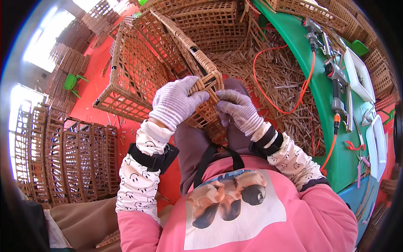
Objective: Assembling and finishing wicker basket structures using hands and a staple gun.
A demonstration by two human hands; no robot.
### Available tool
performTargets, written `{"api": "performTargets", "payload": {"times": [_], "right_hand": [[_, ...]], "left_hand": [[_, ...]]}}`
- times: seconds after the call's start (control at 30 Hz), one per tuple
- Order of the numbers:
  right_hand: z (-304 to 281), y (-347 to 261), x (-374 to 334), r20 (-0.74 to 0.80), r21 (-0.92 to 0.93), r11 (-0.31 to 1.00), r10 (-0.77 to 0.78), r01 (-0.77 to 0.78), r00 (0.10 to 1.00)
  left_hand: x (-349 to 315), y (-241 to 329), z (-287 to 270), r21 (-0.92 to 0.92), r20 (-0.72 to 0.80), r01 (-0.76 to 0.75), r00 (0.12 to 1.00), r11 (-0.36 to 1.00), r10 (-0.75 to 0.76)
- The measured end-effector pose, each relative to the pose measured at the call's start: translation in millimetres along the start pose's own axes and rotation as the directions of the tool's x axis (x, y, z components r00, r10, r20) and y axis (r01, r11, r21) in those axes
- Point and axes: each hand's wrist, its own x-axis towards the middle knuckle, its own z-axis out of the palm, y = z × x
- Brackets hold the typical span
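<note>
The basket (142, 69) leaned between the person's legs (189, 145), maybe so it would not wobble. The left hand (178, 101) curled around its woven rim (205, 61), likely to keep it steady. The right hand (239, 110) pinched the same rim with its fingertips. Most of the basket lay past the left hand. Farther right, tools (337, 90) lay on a green bench (344, 168), perhaps for easy reach.

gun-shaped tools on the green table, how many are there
2: one gun-shaped tool toward the far end of the green table; another, lower in the picture, left of the upper white tray. Clutter may hide more.
</note>
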Motion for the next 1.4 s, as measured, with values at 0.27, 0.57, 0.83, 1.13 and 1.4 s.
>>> {"api": "performTargets", "payload": {"times": [0.27,0.57,0.83,1.13,1.4], "right_hand": [[4,12,9,-0.076,0.023,0.995,-0.095,0.097,0.993],[23,7,7,-0.148,0.109,0.992,-0.053,0.070,0.988],[29,6,9,-0.161,0.213,0.977,0.024,0.011,0.987],[46,-4,15,-0.253,-0.039,0.991,-0.133,0.127,0.958],[48,-20,3,-0.279,-0.232,0.875,-0.478,0.425,0.833]], "left_hand": [[0,-3,2,-0.035,-0.018,-0.033,0.999,0.999,0.032],[-1,-6,4,-0.030,-0.031,-0.043,0.999,0.999,0.042],[0,-11,7,-0.045,-0.040,-0.078,0.996,0.996,0.076],[0,-14,9,-0.069,-0.057,-0.100,0.994,0.993,0.096],[1,-14,6,-0.027,-0.063,-0.116,0.991,0.993,0.114]]}}
